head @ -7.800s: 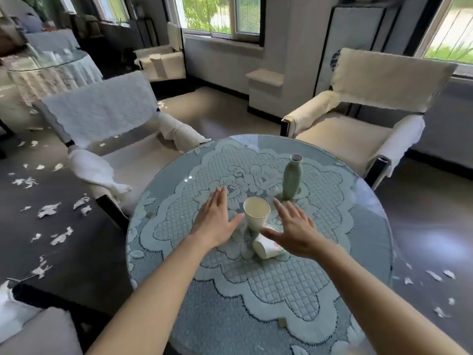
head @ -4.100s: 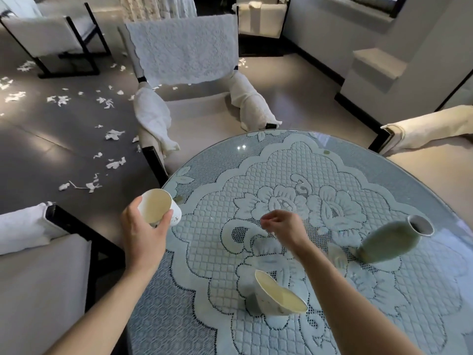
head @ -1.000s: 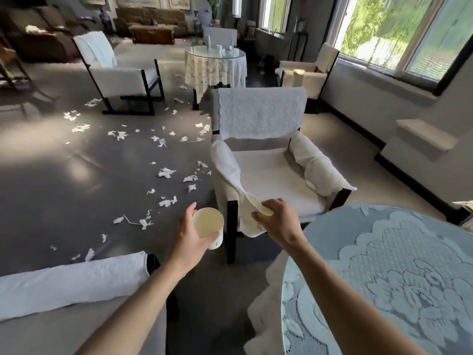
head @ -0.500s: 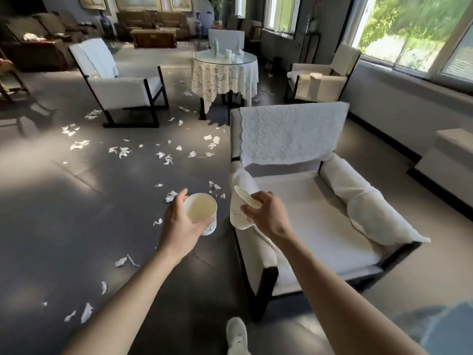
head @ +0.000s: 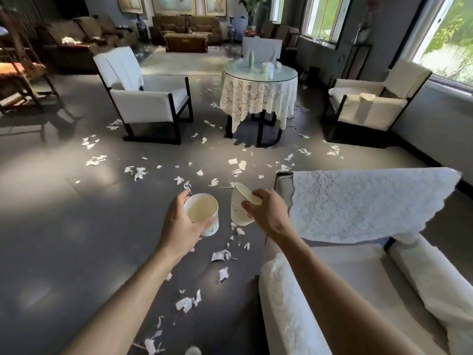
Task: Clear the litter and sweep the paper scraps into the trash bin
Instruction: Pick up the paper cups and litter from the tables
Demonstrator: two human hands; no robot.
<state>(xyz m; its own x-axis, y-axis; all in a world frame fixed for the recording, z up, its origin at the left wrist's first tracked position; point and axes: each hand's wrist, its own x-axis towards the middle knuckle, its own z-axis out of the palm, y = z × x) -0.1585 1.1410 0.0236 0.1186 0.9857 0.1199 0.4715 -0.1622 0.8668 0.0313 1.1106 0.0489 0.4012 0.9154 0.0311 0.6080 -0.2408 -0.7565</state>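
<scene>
Two paper cups held above a scrap-strewn lounge floor.

We look across a dark grey floor [head: 64, 226] littered with torn white paper scraps [head: 220, 256]. They lie thickest between the near armchair [head: 358, 206], draped with a white lace cover, and a glass-topped round table [head: 259, 73] with a lace cloth, where a pale green vase [head: 251, 58] stands. A white armchair [head: 146, 98] sits left of that table and a cream armchair [head: 371, 103] right of it, under bright windows [head: 448, 42]; brown sofas [head: 186, 26] line the far wall. We see the left hand [head: 179, 226] wrapped round an upright paper cup [head: 202, 213] and the right hand [head: 266, 213] pinching the rim of a tilted paper cup [head: 240, 208], both over the floor. The tilted paper cup carries a red mark too small for us to read.
</scene>
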